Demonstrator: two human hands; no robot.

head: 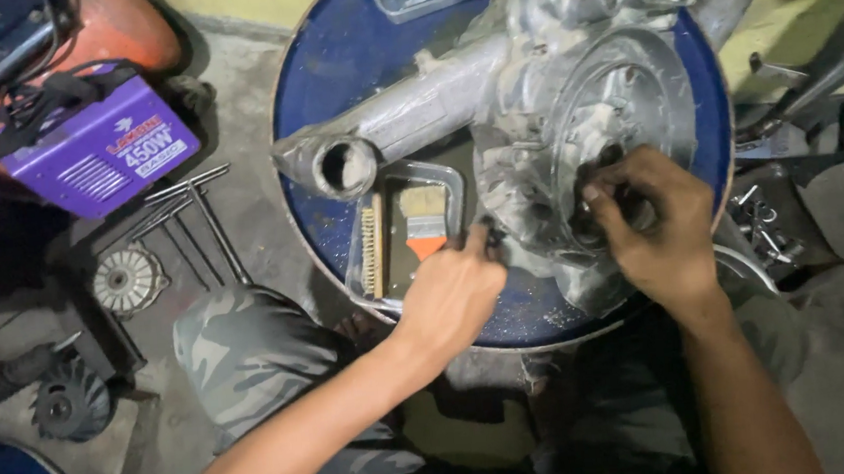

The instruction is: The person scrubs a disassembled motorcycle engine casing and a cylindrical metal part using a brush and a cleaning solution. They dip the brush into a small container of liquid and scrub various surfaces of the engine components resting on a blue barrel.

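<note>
A large grey metal engine casing (572,105) lies on top of a blue drum (348,62). My right hand (657,224) rests on the casing's round flange, fingers curled around a dark part in the hub opening. My left hand (456,289) reaches to the casing's lower left edge, its fingertips pinched on a small dark part there. A clear tray (359,267) just left of that hand holds a paintbrush with an orange ferrule (425,225) and a wooden bristle brush (374,246). The casing's tubular arm (389,134) points left, with its open end over the tray.
A purple box-shaped welding machine (103,142) with black cables sits on the floor at left. T-handle wrenches (195,220), a finned round cover (126,280) and a dark fan wheel (72,403) lie nearby. A box of loose bolts (777,224) stands at right. My camouflage-trousered knee (250,346) is below the drum.
</note>
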